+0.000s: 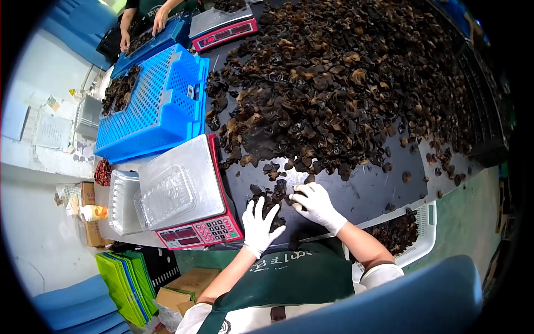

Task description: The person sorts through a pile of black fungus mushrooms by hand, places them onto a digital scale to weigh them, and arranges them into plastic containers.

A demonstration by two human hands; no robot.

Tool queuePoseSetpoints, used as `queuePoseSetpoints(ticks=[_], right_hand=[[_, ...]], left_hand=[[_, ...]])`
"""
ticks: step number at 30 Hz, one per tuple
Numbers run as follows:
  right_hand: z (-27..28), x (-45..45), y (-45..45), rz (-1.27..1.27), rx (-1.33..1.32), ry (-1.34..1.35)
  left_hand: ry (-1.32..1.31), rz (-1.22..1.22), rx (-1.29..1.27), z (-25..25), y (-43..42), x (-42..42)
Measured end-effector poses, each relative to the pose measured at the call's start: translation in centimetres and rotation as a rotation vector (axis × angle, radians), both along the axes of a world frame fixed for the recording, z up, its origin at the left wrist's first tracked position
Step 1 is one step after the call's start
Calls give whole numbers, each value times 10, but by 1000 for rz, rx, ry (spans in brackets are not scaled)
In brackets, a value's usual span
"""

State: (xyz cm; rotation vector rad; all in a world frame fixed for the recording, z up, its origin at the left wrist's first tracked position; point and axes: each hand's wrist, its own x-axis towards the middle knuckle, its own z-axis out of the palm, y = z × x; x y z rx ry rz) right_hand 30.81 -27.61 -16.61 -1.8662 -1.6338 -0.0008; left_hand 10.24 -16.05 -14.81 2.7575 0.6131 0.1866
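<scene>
Both of my hands wear white gloves and work at the near edge of the dark table. My left hand (261,227) has its fingers spread beside a small heap of wood ear mushrooms (272,195), its fingertips touching the near pieces. My right hand (318,208) is bent at the heap's right side, its thumb and forefinger closed on a dark mushroom piece. A large pile of wood ear mushrooms (328,94) covers the table beyond. Left of my hands, a red scale (194,231) carries a clear plastic tray (169,195) on its metal plate.
More clear trays (123,203) stand left of the scale. A blue crate (153,108) sits behind it, near a second scale (225,33). Across the table, a co-worker's hands (160,19) are over a blue tray. A white basket (425,228) of mushrooms is below right.
</scene>
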Motion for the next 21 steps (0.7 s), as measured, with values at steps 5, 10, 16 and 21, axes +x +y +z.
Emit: queuePoseSetpoints(ticks=[5,10,16,21], right_hand=[[-18,3,11,-334,318,807],[11,15,3,-216,502,2383],[50,4,12,-40,454,2737],[51,-15,36,-36,359,2732]], left_hand=[[-296,75,-83,-15,12,5],[-489,188,-410,-19,31,13],[-753,576,-1942,50,40,29],[-898,459,-2043,109,53,1]])
